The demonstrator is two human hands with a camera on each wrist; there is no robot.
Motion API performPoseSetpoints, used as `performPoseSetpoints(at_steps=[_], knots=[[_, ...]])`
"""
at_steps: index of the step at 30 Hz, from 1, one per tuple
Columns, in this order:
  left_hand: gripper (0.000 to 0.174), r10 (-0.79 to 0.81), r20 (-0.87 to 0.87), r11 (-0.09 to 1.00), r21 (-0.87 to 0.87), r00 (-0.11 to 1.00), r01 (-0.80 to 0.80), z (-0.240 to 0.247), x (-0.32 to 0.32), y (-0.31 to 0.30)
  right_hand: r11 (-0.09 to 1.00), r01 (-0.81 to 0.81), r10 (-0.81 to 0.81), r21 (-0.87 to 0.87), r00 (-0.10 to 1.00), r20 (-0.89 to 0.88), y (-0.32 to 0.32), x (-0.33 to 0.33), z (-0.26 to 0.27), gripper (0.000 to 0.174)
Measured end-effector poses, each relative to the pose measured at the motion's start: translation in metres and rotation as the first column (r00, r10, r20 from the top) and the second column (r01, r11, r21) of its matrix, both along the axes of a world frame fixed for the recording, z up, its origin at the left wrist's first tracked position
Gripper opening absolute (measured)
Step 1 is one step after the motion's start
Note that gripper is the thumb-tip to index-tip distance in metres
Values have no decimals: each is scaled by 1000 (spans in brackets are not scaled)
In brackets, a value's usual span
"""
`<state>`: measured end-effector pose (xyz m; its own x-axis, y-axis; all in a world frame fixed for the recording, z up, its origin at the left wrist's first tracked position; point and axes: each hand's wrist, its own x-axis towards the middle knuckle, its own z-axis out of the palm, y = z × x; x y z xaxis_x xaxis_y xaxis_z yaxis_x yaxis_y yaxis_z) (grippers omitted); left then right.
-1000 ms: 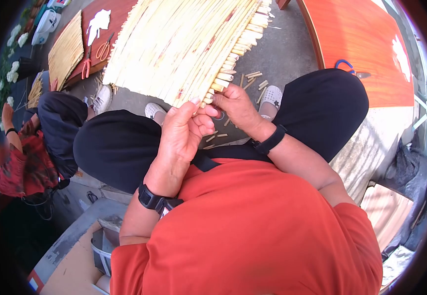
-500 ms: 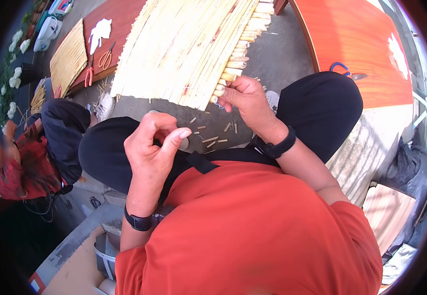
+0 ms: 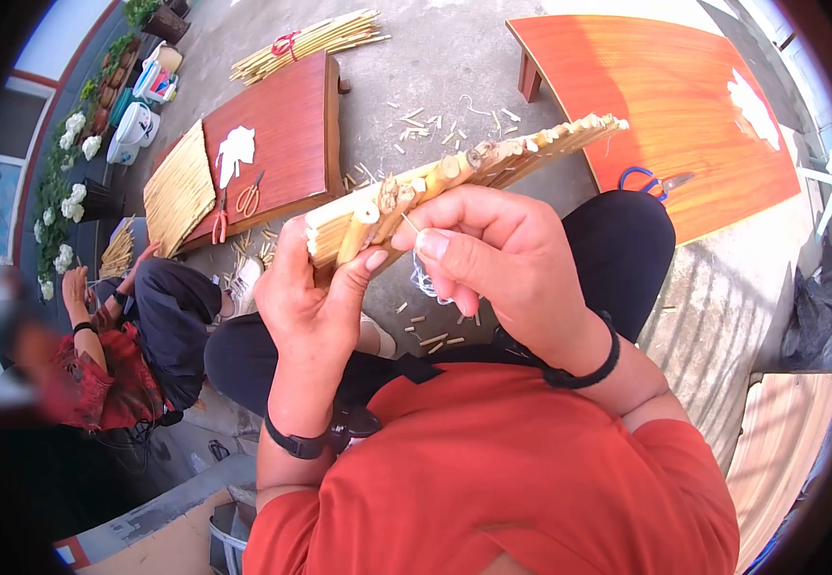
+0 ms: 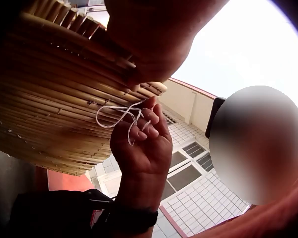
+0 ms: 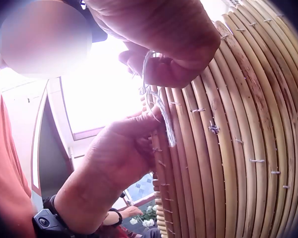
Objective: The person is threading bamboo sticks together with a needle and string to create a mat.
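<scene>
A mat of stitched reed sticks [image 3: 531, 149] is tilted edge-on before the person in the head view; its stitched face [image 5: 228, 144] fills the right of the right wrist view. The left hand [image 3: 315, 297] grips the mat's near corner, thumb on the end sticks. At that same edge the right hand [image 3: 507, 264] pinches something thin, perhaps a needle or thread, between thumb and forefinger. White thread [image 3: 423, 278] hangs looped below its fingers, and the left wrist view shows the thread [image 4: 111, 125] looped around the right hand's curled fingers [image 4: 150, 130].
Blue-handled scissors [image 3: 660, 182] lie on the right table [image 3: 665, 105]. Pliers [image 3: 220, 222], orange scissors [image 3: 250, 196] and another mat [image 3: 181, 187] are on the left table [image 3: 287, 125]. Cut stick pieces litter the floor. Another person [image 3: 100, 374] sits at the left.
The mat has turned from nearly flat to edge-on. My left hand has come back to its corner and grips it; the right hand has risen to the edge with the thread.
</scene>
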<state>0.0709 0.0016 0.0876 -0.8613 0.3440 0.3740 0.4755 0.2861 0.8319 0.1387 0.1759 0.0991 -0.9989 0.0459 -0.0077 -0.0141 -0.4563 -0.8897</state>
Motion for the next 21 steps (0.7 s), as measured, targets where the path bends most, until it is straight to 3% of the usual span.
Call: performPoseSetpoints(at_steps=[2, 4, 6, 8, 12, 14, 16, 20, 21], knots=[[33, -36, 116, 998, -50, 993, 43, -20, -22, 5, 998, 55, -55, 23, 998, 26, 1, -16, -21, 20], [35, -30, 116, 998, -59, 993, 37, -27, -30, 11, 999, 45, -44, -28, 999, 25, 3, -28, -40, 20], [38, -55, 7, 993, 108, 998, 54, -23, -29, 18, 998, 62, -61, -13, 998, 34, 2, -28, -30, 20], [41, -88, 26, 990, 109, 996, 85, -21, -29, 17, 998, 56, -56, -10, 996, 76, 1, -28, -24, 19], [43, -42, -70, 998, 34, 997, 45, -20, -33, 21, 989, 79, -92, 127, 991, 100, -1, -22, -21, 17], [42, -24, -138, 999, 30, 990, 28, -11, -30, 27, 945, 198, -206, 261, 978, 4, -8, -22, -23, 21], [41, -23, -273, 986, -164, 962, -23, -3, -28, 31, 916, 260, -258, 305, 965, -48, -10, -25, -24, 21], [37, 3, -274, 999, -39, 962, -14, -13, -40, 20, 843, 350, -311, 409, 937, -161, -20, -35, -20, 22], [33, 32, -202, 998, 51, 979, -22, -11, -41, 15, 823, 347, -297, 449, 938, -180, -23, -35, -11, 22]])
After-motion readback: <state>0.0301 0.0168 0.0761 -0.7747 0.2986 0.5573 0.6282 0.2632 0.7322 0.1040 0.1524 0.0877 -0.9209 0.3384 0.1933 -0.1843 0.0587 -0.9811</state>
